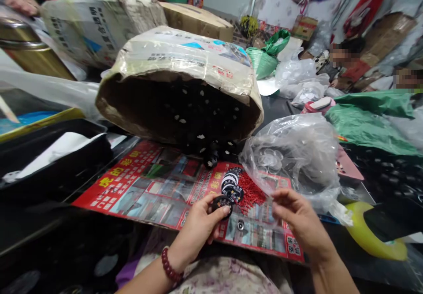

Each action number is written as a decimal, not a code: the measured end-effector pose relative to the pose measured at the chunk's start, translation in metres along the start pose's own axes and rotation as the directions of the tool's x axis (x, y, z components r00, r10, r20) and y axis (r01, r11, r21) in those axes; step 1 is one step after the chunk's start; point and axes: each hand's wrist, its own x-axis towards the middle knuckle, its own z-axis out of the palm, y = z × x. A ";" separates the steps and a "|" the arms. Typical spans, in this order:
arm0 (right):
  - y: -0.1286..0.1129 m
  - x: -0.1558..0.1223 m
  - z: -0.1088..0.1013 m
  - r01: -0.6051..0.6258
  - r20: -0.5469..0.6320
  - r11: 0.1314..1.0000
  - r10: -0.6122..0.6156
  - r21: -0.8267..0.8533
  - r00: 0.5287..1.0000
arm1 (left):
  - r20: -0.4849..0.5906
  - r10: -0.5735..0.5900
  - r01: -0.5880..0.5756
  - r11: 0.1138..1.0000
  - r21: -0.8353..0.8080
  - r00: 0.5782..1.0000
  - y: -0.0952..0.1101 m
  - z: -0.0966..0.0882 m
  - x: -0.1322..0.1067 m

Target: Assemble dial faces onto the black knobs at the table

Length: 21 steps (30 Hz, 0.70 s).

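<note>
In my left hand [208,219] I grip a black round disc [223,206], thumb on its face and fingers behind it. My right hand [294,212] has its fingers curled together beside the edge of a clear plastic bag [297,157]; what they pinch, if anything, is hard to make out. Just past the held disc, a row of black-and-white printed discs [230,183] overlaps on a red printed board [158,192]. A pile of small red pieces [249,193] lies right of that row. One small metallic ring-like part [241,225] rests nearer to me.
A wrapped container [185,47] lies on its side, black round parts [211,159] spilling from its mouth. A black tray [82,128] stands left. A yellow tape roll [360,228] and green plastic sheeting [373,126] lie right. Other people are at the back.
</note>
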 end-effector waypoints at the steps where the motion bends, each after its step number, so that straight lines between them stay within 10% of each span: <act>1: 0.003 -0.006 0.004 -0.034 0.042 0.999 0.035 -0.021 0.999 | 0.014 -0.001 0.001 1.000 -0.009 1.000 0.000 0.000 0.000; 6: -0.002 -0.017 0.031 -0.047 -0.029 0.998 0.046 -0.032 0.999 | 0.169 0.002 0.006 0.999 -0.045 0.986 -0.001 0.005 -0.003; 13: -0.015 -0.010 0.065 0.353 0.058 0.902 -0.350 -0.249 0.935 | 0.288 0.039 -0.033 0.999 -0.024 0.957 -0.003 0.005 -0.012; 21: -0.006 -0.010 0.063 0.060 0.221 0.998 -0.059 0.001 0.973 | 0.356 0.020 -0.032 0.999 0.027 0.934 -0.009 0.003 -0.015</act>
